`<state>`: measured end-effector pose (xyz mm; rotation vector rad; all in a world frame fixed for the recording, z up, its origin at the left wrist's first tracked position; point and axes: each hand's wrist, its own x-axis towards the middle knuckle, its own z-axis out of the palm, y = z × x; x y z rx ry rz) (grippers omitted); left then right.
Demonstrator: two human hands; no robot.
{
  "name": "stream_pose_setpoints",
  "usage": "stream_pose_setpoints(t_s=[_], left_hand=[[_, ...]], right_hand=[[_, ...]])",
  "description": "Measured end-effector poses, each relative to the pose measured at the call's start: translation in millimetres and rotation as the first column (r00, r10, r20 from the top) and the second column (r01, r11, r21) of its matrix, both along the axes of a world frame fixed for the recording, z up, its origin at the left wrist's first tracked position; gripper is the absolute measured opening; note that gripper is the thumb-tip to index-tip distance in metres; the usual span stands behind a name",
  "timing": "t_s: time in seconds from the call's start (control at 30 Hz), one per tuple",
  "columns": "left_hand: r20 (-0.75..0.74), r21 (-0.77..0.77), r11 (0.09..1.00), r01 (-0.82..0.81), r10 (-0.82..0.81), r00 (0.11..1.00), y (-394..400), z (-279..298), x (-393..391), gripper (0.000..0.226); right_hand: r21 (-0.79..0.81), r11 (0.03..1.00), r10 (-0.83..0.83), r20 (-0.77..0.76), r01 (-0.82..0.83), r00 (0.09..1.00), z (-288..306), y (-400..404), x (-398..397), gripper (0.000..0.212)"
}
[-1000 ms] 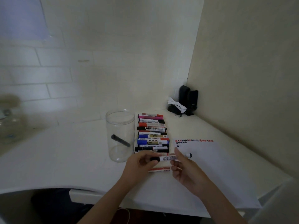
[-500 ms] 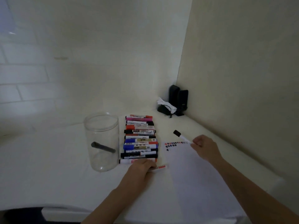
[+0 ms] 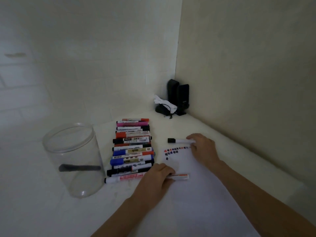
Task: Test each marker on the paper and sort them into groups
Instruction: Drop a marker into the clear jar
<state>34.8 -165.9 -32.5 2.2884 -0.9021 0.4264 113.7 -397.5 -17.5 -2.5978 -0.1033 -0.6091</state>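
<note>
At the far edge of the paper, toward the worktop's back right corner, the right hand held a black-capped marker by its white barrel, fingers curled over it, the marker lying level just beyond the rows of test scribbles. The left hand rested, fingers curled, on a red-labelled marker at the paper's near left edge, gripping one end while the other end stuck out to the right.

The step appeared to be setting a tested marker down to begin a group of its own. Done well, it would call for laying the marker flat and square to the paper's edge (clear of the scribbles, so no ink smears), well apart from the row of markers waiting along the paper's left side, so that the groups could not be confused.

The marker was slim and white-bodied with a black cap at its left end; its label was too small to read. A clear jar stood at the left of the worktop with one dark marker inside.
</note>
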Motion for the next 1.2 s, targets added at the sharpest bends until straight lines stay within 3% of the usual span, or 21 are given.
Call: stream_pose_setpoints(t_s=[0.1, 0.17, 0.27, 0.33, 0.37, 0.5, 0.8, 0.87, 0.93, 1.0, 1.03, 1.07, 1.2], left_hand=[[0.016, 0.007, 1.000, -0.024, 0.024, 1.000, 7, 3, -2, 0.023], [0.080, 0.055, 0.997, -0.048, 0.043, 0.996, 15, 5, -3, 0.022], [0.103, 0.184, 0.977, -0.104, 0.086, 0.991, 25, 12, -8, 0.016], [0.108, 0.211, 0.972, -0.104, 0.082, 0.991, 26, 19, -14, 0.014], [0.130, 0.201, 0.975, -0.097, 0.072, 0.989, 25, 22, -17, 0.015], [0.104, 0.103, 0.992, -0.077, 0.066, 0.992, 30, 25, -36, 0.014], [-0.253, 0.068, 0.989, -0.134, 0.147, 0.956, 52, 22, -73, 0.018], [-0.288, -0.009, 0.988, -0.154, 0.145, 0.947, 49, 24, -75, 0.020], [-0.298, -0.091, 0.985, -0.143, 0.110, 0.948, 45, 28, -75, 0.021], [-0.279, -0.106, 0.989, -0.101, 0.068, 0.958, 38, 34, -76, 0.021], [-0.256, -0.103, 0.992, -0.075, 0.046, 0.965, 35, 35, -76, 0.020], [-0.224, -0.101, 0.994, -0.049, 0.025, 0.974, 32, 37, -76, 0.020], [-0.204, -0.079, 0.996, -0.033, 0.016, 0.979, 33, 39, -73, 0.015]], right_hand=[[-0.080, 0.996, 0.051, 0.017, -0.049, 0.999, -1, -13, -38, 0.025], [-0.160, 0.987, -0.007, -0.186, -0.023, 0.983, 1, -22, -69, 0.045], [-0.266, 0.963, -0.091, -0.493, -0.050, 0.865, 5, -20, -112, 0.083], [-0.273, 0.960, -0.087, -0.521, -0.068, 0.849, 4, -10, -134, 0.117], [-0.283, 0.958, -0.103, -0.512, -0.054, 0.853, 1, -6, -141, 0.123], [-0.325, 0.945, -0.137, -0.476, -0.029, 0.868, -3, 11, -169, 0.128], [-0.332, 0.943, -0.133, -0.441, -0.024, 0.888, 5, 34, -198, 0.119], [-0.183, 0.983, -0.081, -0.258, 0.034, 0.963, 11, 42, -197, 0.098], [0.244, 0.968, -0.030, -0.104, 0.055, 0.994, 25, 57, -200, 0.062], [0.675, 0.733, 0.135, -0.264, 0.083, 0.955, 45, 76, -201, 0.039], [0.797, 0.593, 0.237, -0.310, 0.116, 0.921, 50, 84, -200, 0.035], [0.832, 0.538, 0.278, -0.324, 0.132, 0.904, 53, 90, -198, 0.032], [0.868, 0.484, 0.229, -0.250, 0.113, 0.941, 50, 108, -190, 0.024]])
